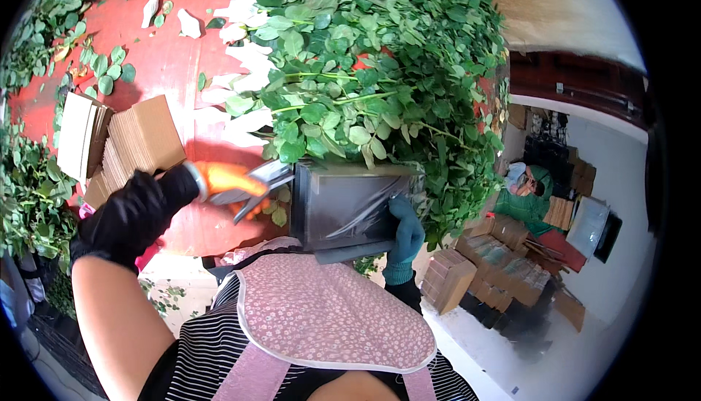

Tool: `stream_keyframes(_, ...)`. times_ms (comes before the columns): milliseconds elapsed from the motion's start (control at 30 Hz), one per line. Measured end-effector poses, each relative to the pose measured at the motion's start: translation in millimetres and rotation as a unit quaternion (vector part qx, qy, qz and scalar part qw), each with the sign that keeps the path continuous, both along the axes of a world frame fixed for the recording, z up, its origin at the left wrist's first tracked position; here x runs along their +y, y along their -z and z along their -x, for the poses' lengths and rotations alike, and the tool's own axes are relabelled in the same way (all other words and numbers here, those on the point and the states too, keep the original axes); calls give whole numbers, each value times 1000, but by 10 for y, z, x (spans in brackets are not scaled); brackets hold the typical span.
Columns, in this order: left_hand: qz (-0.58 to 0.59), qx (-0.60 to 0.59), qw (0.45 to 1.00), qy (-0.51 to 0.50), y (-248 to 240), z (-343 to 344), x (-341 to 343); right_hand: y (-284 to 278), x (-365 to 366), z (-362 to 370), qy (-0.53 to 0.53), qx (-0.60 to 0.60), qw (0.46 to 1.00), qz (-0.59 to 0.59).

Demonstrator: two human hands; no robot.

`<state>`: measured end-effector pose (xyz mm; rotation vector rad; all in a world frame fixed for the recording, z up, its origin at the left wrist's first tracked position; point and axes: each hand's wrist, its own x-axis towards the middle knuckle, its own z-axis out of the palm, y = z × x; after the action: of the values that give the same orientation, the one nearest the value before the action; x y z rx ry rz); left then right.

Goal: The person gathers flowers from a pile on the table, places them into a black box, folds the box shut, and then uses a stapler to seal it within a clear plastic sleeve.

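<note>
My left hand (225, 180), in an orange glove with a black sleeve, is closed around a grey metal plier-like tool (269, 176). Its jaws meet the left side of a shallow dark rectangular box (343, 215), which has shiny clear film over it. Motion blurs the tool, so its exact kind is unclear. At the box's right side, my right hand (406, 229) wears a teal glove, its fingers bent over the edge. A dark strip (354, 252) sticks out along the near side. Leafy green stems (380, 87) lie directly behind the box, some overhanging its far edge.
White-wrapped stem ends or heads (252, 65) line the leaf pile's left side. On the red table (219, 233), cardboard pieces (142, 142) stand stacked beyond my left arm. More leaves (36, 197) lie at far left. Cartons (445, 277) stand on the floor at right.
</note>
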<state>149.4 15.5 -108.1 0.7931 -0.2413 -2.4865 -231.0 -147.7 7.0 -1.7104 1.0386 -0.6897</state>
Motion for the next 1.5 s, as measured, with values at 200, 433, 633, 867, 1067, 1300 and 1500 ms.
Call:
stream_keyframes(200,110,-30,984,-135,-1297,318,80,17,-87,-104,-31,-35,997,57)
stream_keyframes(433,160,-376,875,-258,-1327,1564,-614,-457,-450,24,-258,22,956,134)
stream_keyframes(633,100,-327,870,-356,-1341,1615,-600,-830,-1546,-35,-362,37,860,358)
stream_keyframes(867,104,-381,839,-374,-1377,1669,-522,-250,-2066,-13,-478,78,801,351)
stream_keyframes(1067,102,-412,826,-370,-1445,1764,-604,-127,-1864,691,-423,20,741,521)
stream_keyframes(1300,114,-448,815,-349,-1455,1784,-635,-288,-1986,1119,-433,100,737,510)
stream_keyframes(1500,94,-445,819,-351,-1432,1751,-663,-539,-1279,832,-346,-35,839,418)
